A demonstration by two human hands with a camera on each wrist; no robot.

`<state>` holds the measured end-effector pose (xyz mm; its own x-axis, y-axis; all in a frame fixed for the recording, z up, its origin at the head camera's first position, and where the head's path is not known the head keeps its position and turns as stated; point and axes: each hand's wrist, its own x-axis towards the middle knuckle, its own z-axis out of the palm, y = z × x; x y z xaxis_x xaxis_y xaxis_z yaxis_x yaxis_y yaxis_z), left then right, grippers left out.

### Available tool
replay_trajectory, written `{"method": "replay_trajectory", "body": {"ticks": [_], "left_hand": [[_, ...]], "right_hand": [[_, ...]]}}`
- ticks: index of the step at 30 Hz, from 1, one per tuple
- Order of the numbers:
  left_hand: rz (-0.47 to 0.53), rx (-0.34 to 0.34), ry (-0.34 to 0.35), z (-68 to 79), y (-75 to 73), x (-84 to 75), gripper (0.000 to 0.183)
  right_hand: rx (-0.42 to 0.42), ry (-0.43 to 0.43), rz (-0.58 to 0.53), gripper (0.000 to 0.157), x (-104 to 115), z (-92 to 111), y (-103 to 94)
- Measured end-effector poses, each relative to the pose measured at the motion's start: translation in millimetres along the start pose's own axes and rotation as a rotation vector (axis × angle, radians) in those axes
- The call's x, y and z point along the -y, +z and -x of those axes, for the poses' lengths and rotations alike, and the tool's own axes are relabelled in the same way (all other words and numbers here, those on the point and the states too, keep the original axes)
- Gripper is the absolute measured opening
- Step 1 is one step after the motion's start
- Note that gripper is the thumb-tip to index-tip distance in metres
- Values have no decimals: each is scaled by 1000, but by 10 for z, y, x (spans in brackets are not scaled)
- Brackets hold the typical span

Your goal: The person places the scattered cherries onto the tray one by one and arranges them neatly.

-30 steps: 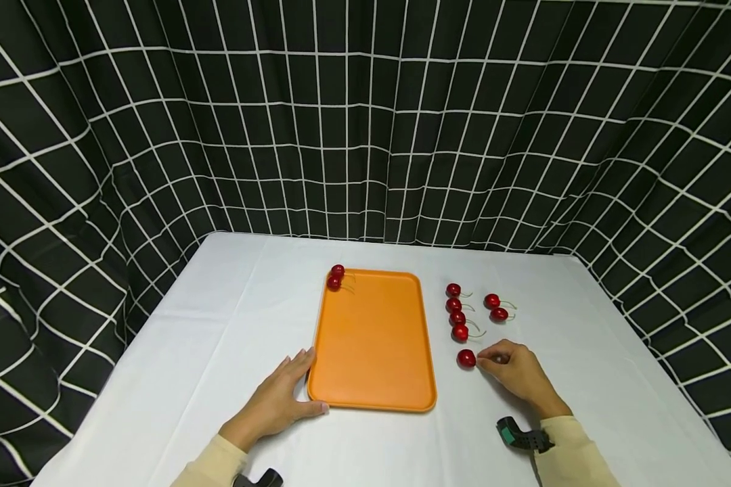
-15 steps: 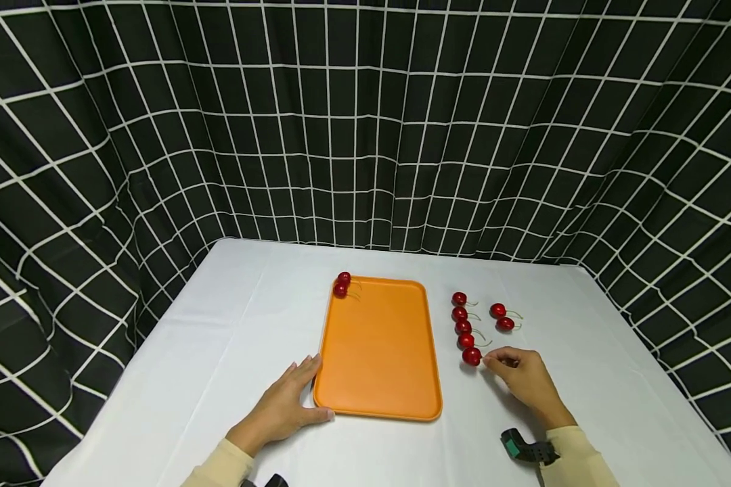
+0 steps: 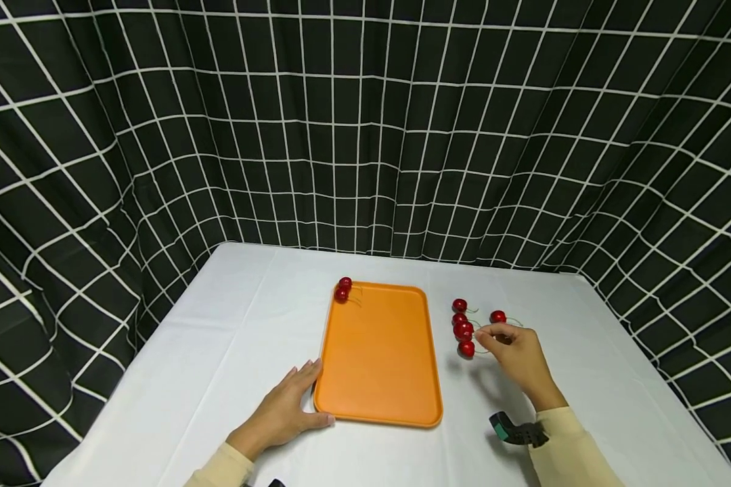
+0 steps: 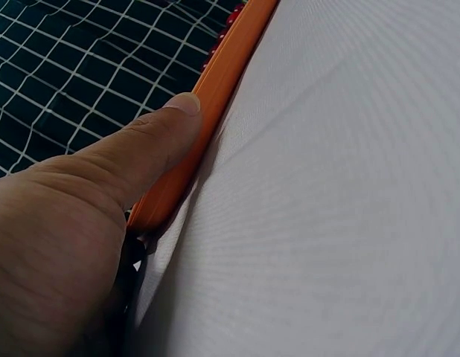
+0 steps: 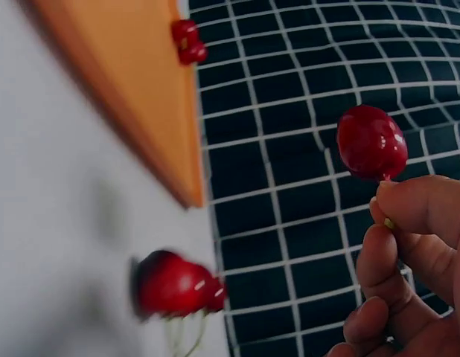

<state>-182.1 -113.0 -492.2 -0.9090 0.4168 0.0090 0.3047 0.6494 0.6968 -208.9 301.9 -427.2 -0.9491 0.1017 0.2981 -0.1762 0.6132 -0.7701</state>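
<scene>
My right hand pinches a red cherry by its stem between thumb and fingertips. In the right wrist view it is raised; in the head view it overlaps a column of loose cherries right of the orange tray. My left hand lies at the tray's near left corner, fingers extended along the left side. Its thumb presses the near edge in the left wrist view. Two cherries sit at the tray's far left corner, stems pointing right.
Another cherry lies on the white tablecloth beyond my right hand, which hides its neighbour. A dark curtain with a white grid encloses the table's back and sides.
My right hand first held the cherry at the near end of the column, and has now lifted it up and away over the others. My left hand stays at the tray; the head view tilted slightly.
</scene>
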Motion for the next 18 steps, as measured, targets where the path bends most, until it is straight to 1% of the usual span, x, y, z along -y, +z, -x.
{"method": "replay_trajectory", "body": {"ticks": [5, 11, 14, 18], "left_hand": [[1, 3, 7, 4, -1, 21, 105], [-2, 1, 15, 0, -1, 21, 104], [1, 6, 19, 1, 1, 17, 104], [0, 9, 24, 6, -1, 21, 104]], "right_hand": [[-18, -4, -70, 19, 200, -150, 56], [-26, -6, -145, 23, 402, -312, 208], [-27, 30, -178, 24, 456, -383, 294], [-62, 65, -191, 23, 539, -489, 428]]}}
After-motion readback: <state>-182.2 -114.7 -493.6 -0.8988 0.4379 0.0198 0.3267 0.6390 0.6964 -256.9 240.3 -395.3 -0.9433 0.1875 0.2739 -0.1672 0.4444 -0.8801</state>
